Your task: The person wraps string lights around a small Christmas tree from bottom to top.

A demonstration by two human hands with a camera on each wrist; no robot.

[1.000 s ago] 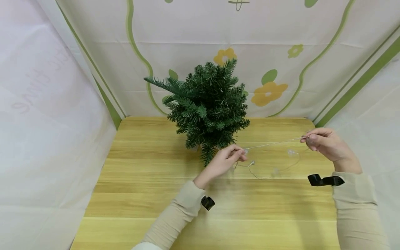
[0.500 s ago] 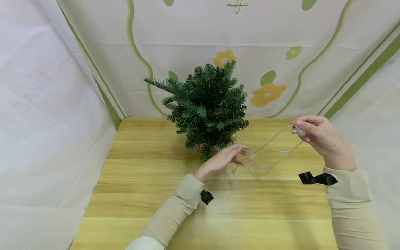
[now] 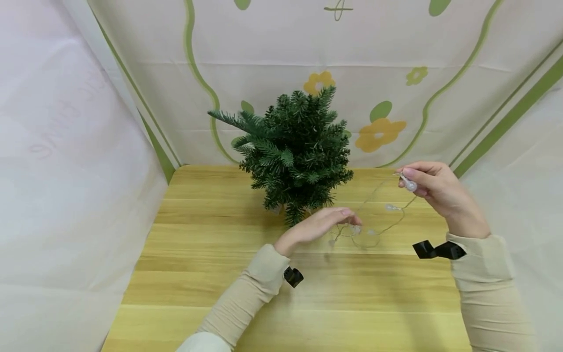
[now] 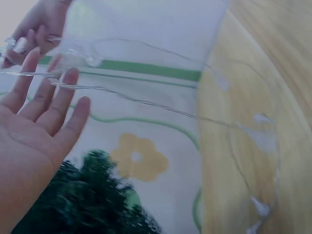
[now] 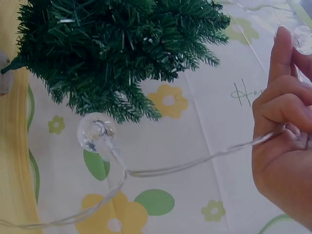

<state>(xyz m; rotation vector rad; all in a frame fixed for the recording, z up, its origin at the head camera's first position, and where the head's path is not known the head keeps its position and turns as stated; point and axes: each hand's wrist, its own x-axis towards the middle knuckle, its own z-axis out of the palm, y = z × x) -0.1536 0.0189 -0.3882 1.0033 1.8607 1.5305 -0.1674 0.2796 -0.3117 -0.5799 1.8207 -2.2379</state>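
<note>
My right hand (image 3: 440, 190) pinches a thin clear string of fairy lights, one round bulb (image 3: 410, 185) showing beside its thumb. From there the wire (image 4: 141, 101) loops down over the table toward my left hand (image 3: 318, 225), with several clear bulbs along it. In the left wrist view the left fingers (image 4: 61, 105) are spread and fairly straight, and the wire crosses at their tips. Another clear bulb (image 5: 95, 132) dangles close to the camera in the right wrist view. A small green artificial Christmas tree (image 3: 299, 146) stands just behind the left hand.
The tree stands toward the back of the wooden table (image 3: 211, 274). Behind it hangs a pale cloth backdrop (image 3: 264, 44) with printed flowers, and similar cloth (image 3: 66, 195) closes off the left side. One tree branch (image 3: 233, 121) sticks out to the left.
The left fingers have loosened from a pinch and straightened. My right hand has moved left and slightly up, still pinching the fairy lights, and the taut wire between the hands has gone slack.
</note>
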